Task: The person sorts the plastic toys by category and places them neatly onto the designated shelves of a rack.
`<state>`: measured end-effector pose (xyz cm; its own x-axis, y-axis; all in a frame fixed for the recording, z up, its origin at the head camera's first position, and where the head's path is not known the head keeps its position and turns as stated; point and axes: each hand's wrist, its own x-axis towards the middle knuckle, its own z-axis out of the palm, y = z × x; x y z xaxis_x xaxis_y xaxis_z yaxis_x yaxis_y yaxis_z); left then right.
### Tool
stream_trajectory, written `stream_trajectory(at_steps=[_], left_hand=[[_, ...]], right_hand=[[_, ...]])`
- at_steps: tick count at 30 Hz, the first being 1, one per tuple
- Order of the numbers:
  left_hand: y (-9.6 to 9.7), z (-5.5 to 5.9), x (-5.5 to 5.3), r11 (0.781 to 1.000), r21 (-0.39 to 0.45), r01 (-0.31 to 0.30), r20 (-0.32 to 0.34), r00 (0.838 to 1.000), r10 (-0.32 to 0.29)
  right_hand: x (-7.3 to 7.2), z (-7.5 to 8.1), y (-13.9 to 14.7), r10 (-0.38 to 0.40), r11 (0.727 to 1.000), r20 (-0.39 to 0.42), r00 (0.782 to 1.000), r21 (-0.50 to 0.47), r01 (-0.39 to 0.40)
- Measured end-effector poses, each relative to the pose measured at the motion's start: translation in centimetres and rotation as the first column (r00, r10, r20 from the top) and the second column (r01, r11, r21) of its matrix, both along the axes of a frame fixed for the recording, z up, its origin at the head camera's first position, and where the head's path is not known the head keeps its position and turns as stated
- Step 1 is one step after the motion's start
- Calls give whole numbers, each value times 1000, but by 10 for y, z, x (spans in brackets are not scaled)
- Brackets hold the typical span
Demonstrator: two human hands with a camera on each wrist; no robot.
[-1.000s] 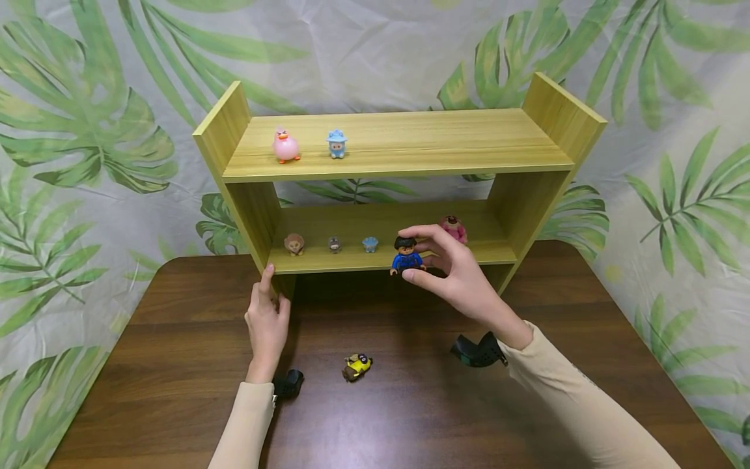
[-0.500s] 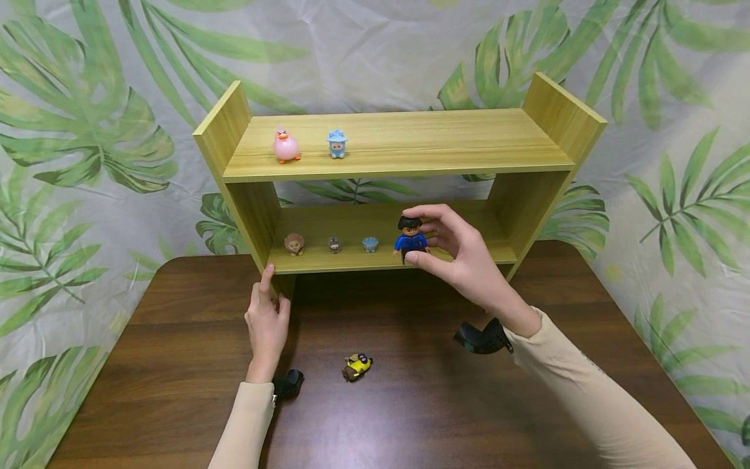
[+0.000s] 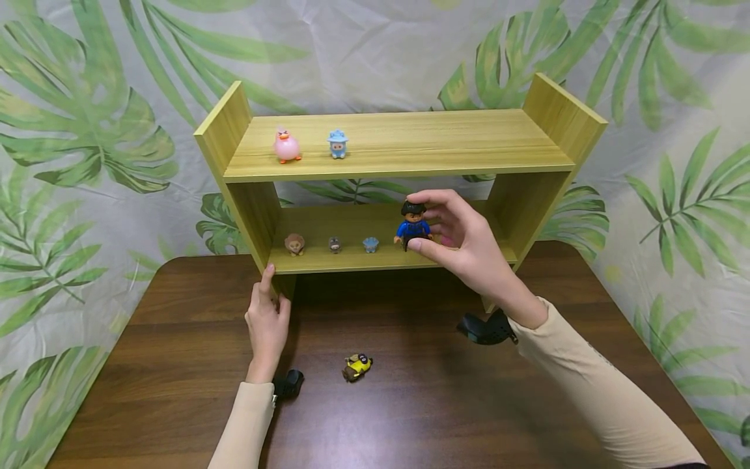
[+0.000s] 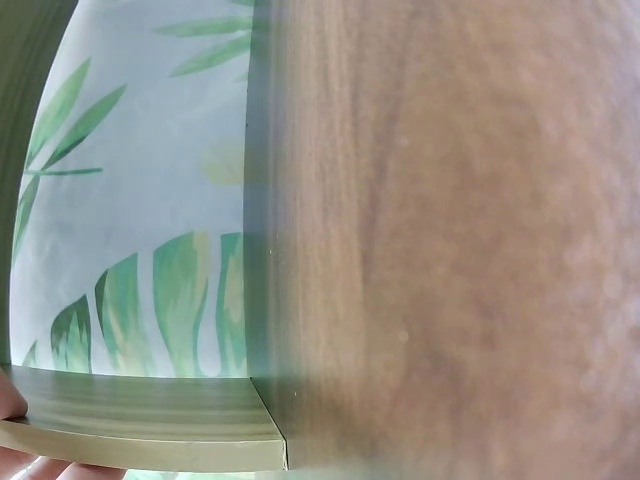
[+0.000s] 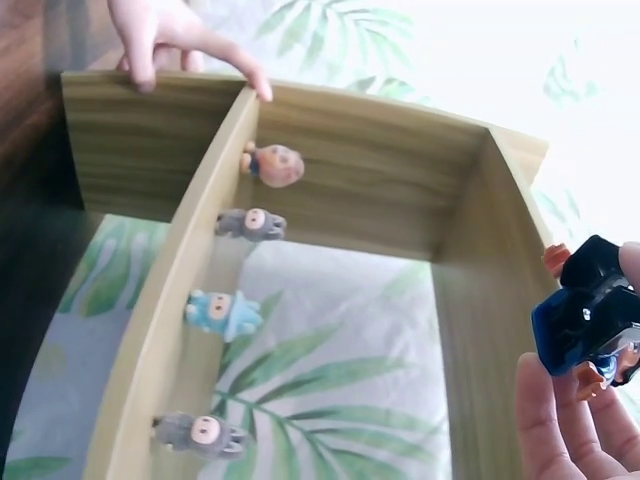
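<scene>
My right hand (image 3: 465, 244) pinches a toy figure (image 3: 413, 221) with black hair and a blue top, upright between thumb and fingers. It is in front of the lower shelf, below the upper board. Seen from the right wrist, the figure (image 5: 590, 310) is at the right edge. My left hand (image 3: 267, 322) holds the front edge of the left side panel of the wooden shelf (image 3: 375, 172). The lower board carries a lion-like figurine (image 3: 294, 244), a grey one (image 3: 334, 245) and a blue one (image 3: 370, 245). Another grey figurine (image 5: 200, 435) shows in the right wrist view.
A pink duck figurine (image 3: 287, 146) and a blue-hatted figurine (image 3: 337, 144) stand on the top board. On the brown table (image 3: 193, 365) lies a yellow and brown figurine (image 3: 357, 367). A pink thing (image 3: 450, 241) is mostly hidden behind my right fingers.
My right hand has risen with the toy figure and shifted slightly right, now covering most of the pink figurine. The left hand has stayed on the side panel.
</scene>
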<state>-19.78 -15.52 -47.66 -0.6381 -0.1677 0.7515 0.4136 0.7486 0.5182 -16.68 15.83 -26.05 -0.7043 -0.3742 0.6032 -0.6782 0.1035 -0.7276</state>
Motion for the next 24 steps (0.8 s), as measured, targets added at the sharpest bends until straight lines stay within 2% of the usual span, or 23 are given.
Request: stream_trajectory(at_steps=[6,24], left_hand=[[0,0,0,1000,0,0,2,1000,0],[0,0,1,1000,-3,3,-2,1000,-3]], right_hand=[[-2,9,1,-6,1000,-37,999,-6,6],[-6,35,1,-22,999,-69,997,-50,18]])
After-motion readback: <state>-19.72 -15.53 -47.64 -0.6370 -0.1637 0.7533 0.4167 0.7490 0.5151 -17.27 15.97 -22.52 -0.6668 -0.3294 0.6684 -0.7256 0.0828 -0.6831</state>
